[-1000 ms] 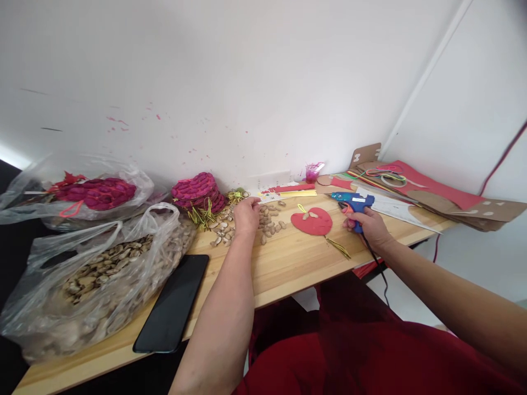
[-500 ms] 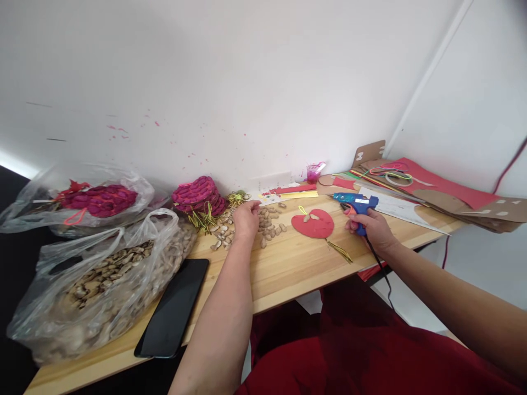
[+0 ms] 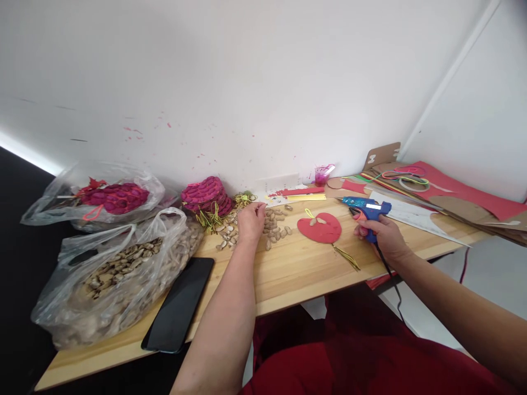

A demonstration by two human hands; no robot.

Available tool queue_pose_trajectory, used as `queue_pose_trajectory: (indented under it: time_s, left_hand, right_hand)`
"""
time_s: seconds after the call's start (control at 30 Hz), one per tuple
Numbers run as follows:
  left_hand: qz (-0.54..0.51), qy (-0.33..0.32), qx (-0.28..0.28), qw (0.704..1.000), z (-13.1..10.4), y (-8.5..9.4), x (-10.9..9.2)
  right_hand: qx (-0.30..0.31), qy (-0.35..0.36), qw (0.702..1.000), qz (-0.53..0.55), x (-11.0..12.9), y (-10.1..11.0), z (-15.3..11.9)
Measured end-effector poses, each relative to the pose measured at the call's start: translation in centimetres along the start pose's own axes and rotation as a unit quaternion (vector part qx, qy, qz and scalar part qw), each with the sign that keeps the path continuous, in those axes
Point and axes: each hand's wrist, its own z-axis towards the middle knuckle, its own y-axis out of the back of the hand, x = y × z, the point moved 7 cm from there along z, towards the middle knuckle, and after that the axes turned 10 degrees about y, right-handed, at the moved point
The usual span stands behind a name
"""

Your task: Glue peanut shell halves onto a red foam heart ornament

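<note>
My left hand (image 3: 251,222) is over a pile of peanut shells (image 3: 276,226) near the wall, fingers curled together; whatever lies between the fingertips is hidden. In my right hand (image 3: 389,236) is a blue hot glue gun (image 3: 364,207), my fingers wrapped round its handle and its nozzle pointing left. A red heart-shaped paper piece (image 3: 325,233) lies on the table between my hands. It carries a few shells near its top, a yellow loop above and a yellow-green tassel below.
At left are a plastic bag of shells (image 3: 102,307), another bag holding a magenta piece (image 3: 115,198), a black phone (image 3: 179,307) and a stack of magenta shell-covered pieces (image 3: 208,197). Cardboard and red paper (image 3: 469,192) lie right. A cup (image 3: 322,175) stands by the wall.
The whole view has shifted, so the table's things appear slightly farther right. My left hand stays over the shells, and my right hand still holds the glue gun beside the red heart.
</note>
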Motion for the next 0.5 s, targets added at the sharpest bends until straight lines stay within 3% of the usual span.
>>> queue_pose_trajectory:
  time_s: [0.2, 0.3, 0.4, 0.5]
  left_hand:
    - [-0.021, -0.009, -0.031, 0.999, -0.1, 0.3, 0.0]
    - [-0.04, -0.013, -0.076, 0.996, -0.1, 1.1, -0.2]
    - [-0.074, 0.019, -0.177, 0.981, 0.1, 3.4, 0.4]
    - [-0.119, 0.099, -0.305, 0.94, 0.4, 6.2, 2.9]
  right_hand:
    - [-0.004, -0.003, 1.0, -0.009, 0.3, -0.1, -0.1]
    - [-0.005, -0.002, 1.0, -0.011, 0.5, -0.2, -0.2]
    - [-0.006, 0.001, 1.0, -0.009, 0.6, -0.2, -0.3]
    - [-0.008, 0.002, 1.0, -0.004, 0.5, -0.1, -0.2]
